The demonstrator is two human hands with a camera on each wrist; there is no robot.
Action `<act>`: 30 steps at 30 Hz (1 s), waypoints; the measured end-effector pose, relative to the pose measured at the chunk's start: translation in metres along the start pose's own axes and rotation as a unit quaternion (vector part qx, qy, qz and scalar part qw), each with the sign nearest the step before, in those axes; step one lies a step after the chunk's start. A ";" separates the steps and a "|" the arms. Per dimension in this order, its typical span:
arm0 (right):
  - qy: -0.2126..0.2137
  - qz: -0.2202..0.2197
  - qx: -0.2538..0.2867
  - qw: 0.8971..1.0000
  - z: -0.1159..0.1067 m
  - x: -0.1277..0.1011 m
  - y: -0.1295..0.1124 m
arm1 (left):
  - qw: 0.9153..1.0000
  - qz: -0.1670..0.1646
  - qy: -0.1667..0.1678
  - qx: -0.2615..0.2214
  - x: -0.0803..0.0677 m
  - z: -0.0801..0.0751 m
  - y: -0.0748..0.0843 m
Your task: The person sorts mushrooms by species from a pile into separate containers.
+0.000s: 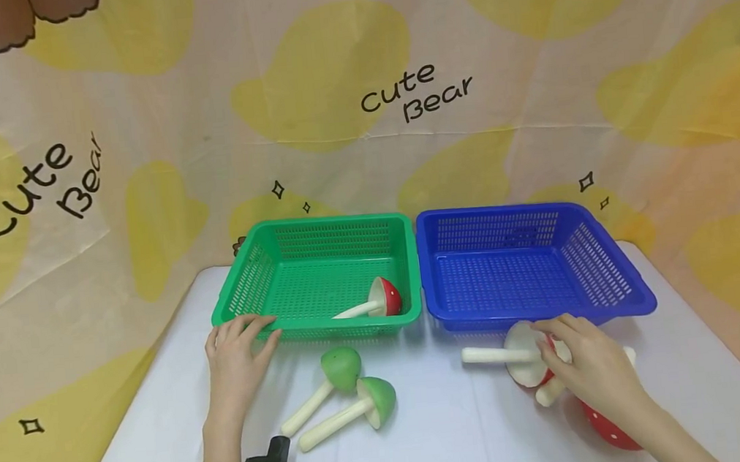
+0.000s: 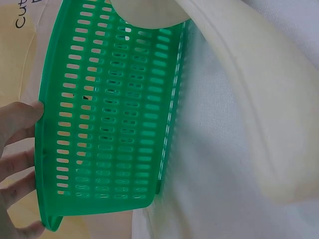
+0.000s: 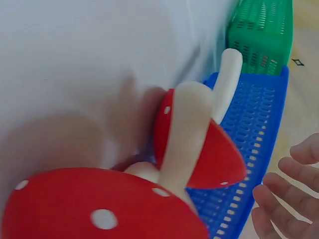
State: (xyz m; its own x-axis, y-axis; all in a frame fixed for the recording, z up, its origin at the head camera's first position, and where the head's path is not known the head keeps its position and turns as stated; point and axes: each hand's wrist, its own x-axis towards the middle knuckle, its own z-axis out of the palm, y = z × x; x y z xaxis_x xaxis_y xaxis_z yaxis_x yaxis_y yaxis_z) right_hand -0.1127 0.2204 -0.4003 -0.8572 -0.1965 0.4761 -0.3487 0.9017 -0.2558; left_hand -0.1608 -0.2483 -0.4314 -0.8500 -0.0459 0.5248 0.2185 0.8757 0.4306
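My left hand (image 1: 238,352) rests with fairly straight fingers (image 2: 17,149) on the front left rim of the green basket (image 1: 326,330) (image 2: 114,124). One red mushroom (image 1: 384,297) lies inside that basket. Two green mushrooms (image 1: 341,369) (image 1: 377,400) lie on the table just in front of it. My right hand (image 1: 586,362) hovers over red spotted mushrooms in front of the blue basket (image 1: 536,315) (image 3: 259,124). Its relaxed fingers (image 3: 279,199) are at one mushroom's cap (image 1: 523,364) (image 3: 209,154), gripping nothing. Another red mushroom (image 1: 608,426) (image 3: 99,209) lies nearer me, partly hidden by the hand.
The blue basket holds nothing and stands side by side with the green one at the back of the white-clothed table (image 1: 453,429). A printed fabric backdrop (image 1: 357,78) closes off the rear and sides. A black wrist strap (image 1: 267,456) sits on my left forearm.
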 end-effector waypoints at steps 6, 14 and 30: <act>-0.001 0.019 0.000 1.000 0.007 -0.009 0.010 | 1.000 0.002 0.000 0.000 0.000 0.001 -0.001; -0.014 0.024 0.011 1.000 0.018 -0.010 0.017 | 1.000 0.001 0.004 0.001 -0.001 0.001 -0.001; 0.012 0.021 0.003 1.000 0.030 -0.010 0.018 | 1.000 0.000 0.007 0.000 0.000 0.001 -0.002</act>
State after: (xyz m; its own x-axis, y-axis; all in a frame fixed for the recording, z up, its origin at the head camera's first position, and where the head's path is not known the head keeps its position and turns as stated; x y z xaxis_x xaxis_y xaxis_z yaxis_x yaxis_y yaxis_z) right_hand -0.1218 0.2273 -0.4351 -0.8613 -0.1498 0.4855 -0.3155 0.9068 -0.2798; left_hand -0.1616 -0.2490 -0.4334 -0.8428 -0.0521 0.5356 0.2195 0.8755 0.4305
